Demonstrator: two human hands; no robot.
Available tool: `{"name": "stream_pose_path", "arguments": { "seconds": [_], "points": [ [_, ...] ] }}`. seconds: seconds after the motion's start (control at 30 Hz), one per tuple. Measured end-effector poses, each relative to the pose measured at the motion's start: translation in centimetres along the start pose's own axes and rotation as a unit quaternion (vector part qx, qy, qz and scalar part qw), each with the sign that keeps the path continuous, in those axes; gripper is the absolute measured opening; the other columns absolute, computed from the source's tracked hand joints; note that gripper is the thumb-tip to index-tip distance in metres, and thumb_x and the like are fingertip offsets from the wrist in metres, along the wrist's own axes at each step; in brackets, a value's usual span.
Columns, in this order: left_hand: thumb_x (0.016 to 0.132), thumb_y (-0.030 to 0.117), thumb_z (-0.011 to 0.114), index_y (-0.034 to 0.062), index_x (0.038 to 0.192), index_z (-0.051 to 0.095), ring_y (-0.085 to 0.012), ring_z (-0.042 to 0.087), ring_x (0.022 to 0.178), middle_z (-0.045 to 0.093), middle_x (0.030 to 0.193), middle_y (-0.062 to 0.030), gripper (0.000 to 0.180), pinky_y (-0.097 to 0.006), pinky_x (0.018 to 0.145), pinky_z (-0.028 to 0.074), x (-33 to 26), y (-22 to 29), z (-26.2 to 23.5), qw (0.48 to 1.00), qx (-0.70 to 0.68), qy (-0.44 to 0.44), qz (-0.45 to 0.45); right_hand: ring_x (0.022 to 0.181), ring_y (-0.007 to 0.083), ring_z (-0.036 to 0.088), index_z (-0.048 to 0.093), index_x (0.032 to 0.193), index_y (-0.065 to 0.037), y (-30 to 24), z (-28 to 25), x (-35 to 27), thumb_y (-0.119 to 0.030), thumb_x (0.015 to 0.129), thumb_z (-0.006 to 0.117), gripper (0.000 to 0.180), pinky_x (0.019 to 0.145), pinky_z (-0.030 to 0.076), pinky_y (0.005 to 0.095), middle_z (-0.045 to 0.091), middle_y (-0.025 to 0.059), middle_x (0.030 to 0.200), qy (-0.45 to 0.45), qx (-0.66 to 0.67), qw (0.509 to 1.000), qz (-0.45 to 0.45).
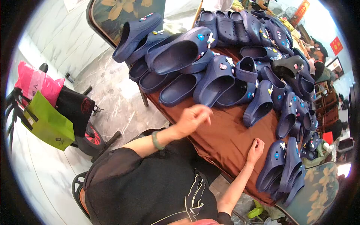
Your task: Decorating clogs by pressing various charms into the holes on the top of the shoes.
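You have navy clogs crowded over the far and right parts of the brown cloth, some stacked on others, with a bare stretch in front of you. Your left hand hangs over the near edge, fingers bent inward, close to the heel of a charm-studded clog. Your right hand rests on the cloth in a loose curl, between an upturned-toe clog and the stack at the right corner. Neither hand shows a clog in its grasp — though with the left one blurred and the right one's fingers folded in, you can't tell whether something small is tucked inside.

Expect these to handle like moulded foam: light, springy, stiff enough to keep their shape, and hard to harm. The smooth uppers may slide under dry fingertips, so hook the heel rim or pinch the side wall at the foot opening. Keep off the charms on the toes — they look like the fragile part, likely to pop out if you pull there. Take the stacked ones from the top; the big leaning clog could tip its neighbours.
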State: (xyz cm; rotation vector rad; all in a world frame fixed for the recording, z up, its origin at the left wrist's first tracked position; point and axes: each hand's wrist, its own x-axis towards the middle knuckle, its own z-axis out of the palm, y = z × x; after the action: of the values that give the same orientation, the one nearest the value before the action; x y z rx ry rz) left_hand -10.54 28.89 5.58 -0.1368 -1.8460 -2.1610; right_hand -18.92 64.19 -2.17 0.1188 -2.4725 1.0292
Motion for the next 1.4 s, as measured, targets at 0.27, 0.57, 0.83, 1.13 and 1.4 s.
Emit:
{"name": "stream_pose_path", "arguments": {
  "seconds": [0.27, 0.57, 0.83, 1.13, 1.4],
  "points": [
    [0.085, 0.038, 0.064, -0.0074, 0.125, 0.048, -0.0278, 0.052, 0.112, 0.053, 0.122, -0.0194, 0.063, -0.035, 0.098, 0.039, 14.0, 6.1, -7.2, 0.974, 0.189, 0.125, 0.021, 0.082, 0.0227, 0.058, 0.063, 0.091, 0.001, -0.5, 0.0, 0.2, -0.005, 0.088, 0.057, 0.009, 0.074, 0.047, 0.0320, 0.058, 0.0108, 0.090, 0.013, 0.018, 1.000, -0.022],
    [0.091, 0.025, 0.056, 0.0056, 0.110, 0.059, -0.0115, 0.060, 0.083, 0.065, 0.098, -0.0040, 0.027, -0.025, 0.064, 0.047, 15.7, 7.1, -6.9, 0.986, -0.147, 0.047, -0.070, 0.085, 0.0268, 0.058, 0.061, 0.089, 0.002, -0.9, -0.2, -0.1, -0.005, 0.087, 0.057, 0.008, 0.077, 0.047, 0.0332, 0.059, 0.0129, 0.090, 0.017, 0.016, 0.999, -0.030],
    [0.089, 0.017, 0.057, 0.0088, 0.124, 0.051, -0.0150, 0.060, 0.098, 0.061, 0.114, -0.0054, 0.037, -0.031, 0.071, 0.052, 0.6, 7.8, 0.4, 0.914, -0.240, -0.075, -0.318, 0.086, 0.0286, 0.059, 0.061, 0.089, 0.001, -0.3, -0.4, 0.1, -0.008, 0.088, 0.057, 0.010, 0.077, 0.047, 0.0349, 0.060, 0.0139, 0.091, 0.023, -0.004, 0.999, -0.028],
    [0.090, 0.018, 0.056, 0.0020, 0.114, 0.055, -0.0156, 0.061, 0.092, 0.061, 0.110, -0.0080, 0.029, -0.028, 0.067, 0.051, -2.1, -0.9, 6.5, 0.868, -0.277, -0.088, -0.404, 0.096, 0.0223, 0.061, 0.065, 0.103, -0.001, -1.2, -0.2, 0.0, -0.022, 0.096, 0.049, 0.027, 0.084, 0.046, 0.0314, 0.064, 0.0107, 0.104, -0.010, 0.092, 0.990, 0.104],
    [0.095, 0.026, 0.048, 0.0047, 0.120, 0.052, -0.0121, 0.060, 0.088, 0.061, 0.107, -0.0053, 0.032, -0.023, 0.063, 0.049, -2.5, -1.8, 7.0, 0.886, -0.263, -0.112, -0.365, 0.128, 0.0228, 0.040, 0.042, 0.134, -0.002, -11.5, 0.9, -2.7, -0.018, 0.077, 0.071, 0.065, 0.106, 0.033, 0.0352, 0.040, 0.0106, 0.139, -0.184, 0.200, 0.962, -0.036]
  ]
}}
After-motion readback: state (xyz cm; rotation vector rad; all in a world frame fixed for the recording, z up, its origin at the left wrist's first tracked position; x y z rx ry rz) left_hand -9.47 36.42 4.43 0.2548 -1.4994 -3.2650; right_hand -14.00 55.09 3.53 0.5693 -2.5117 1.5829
